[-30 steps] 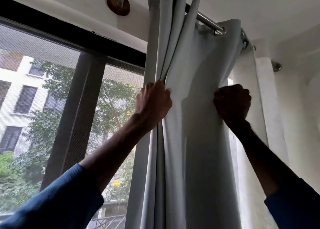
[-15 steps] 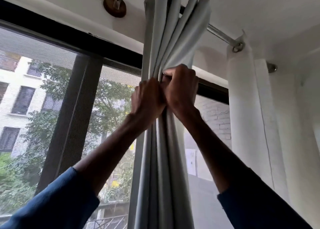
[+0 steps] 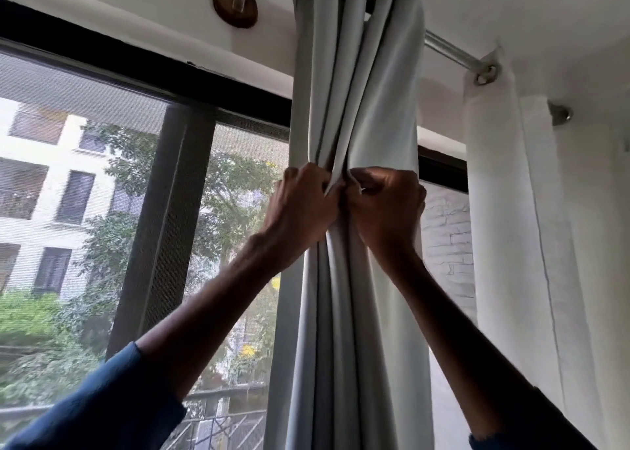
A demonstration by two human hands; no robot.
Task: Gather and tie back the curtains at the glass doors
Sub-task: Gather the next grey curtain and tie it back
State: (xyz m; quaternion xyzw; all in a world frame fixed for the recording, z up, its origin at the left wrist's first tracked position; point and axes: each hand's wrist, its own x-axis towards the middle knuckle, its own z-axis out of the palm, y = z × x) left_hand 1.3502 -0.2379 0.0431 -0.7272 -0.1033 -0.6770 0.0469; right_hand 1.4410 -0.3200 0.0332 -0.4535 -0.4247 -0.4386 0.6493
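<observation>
A pale grey curtain (image 3: pixel 368 101) hangs from a metal rod (image 3: pixel 450 52), bunched into tight vertical folds in front of the glass door. My left hand (image 3: pixel 301 207) grips the folds on the left side of the bunch. My right hand (image 3: pixel 387 205) grips the folds on the right side, knuckle to knuckle with the left. Both arms reach up in blue sleeves. A white sheer curtain (image 3: pixel 504 211) hangs further right on the same rod, apart from the grey one.
The dark door frame (image 3: pixel 163 217) and a mesh screen stand to the left, with trees and a building outside. A round wooden rod bracket (image 3: pixel 235 6) sits on the wall above. A white wall closes the right side.
My right hand has pulled the spread curtain panel leftward along the rod until it met my left hand. The grey curtain is now one narrow bunch, and the glass to its right is uncovered.
</observation>
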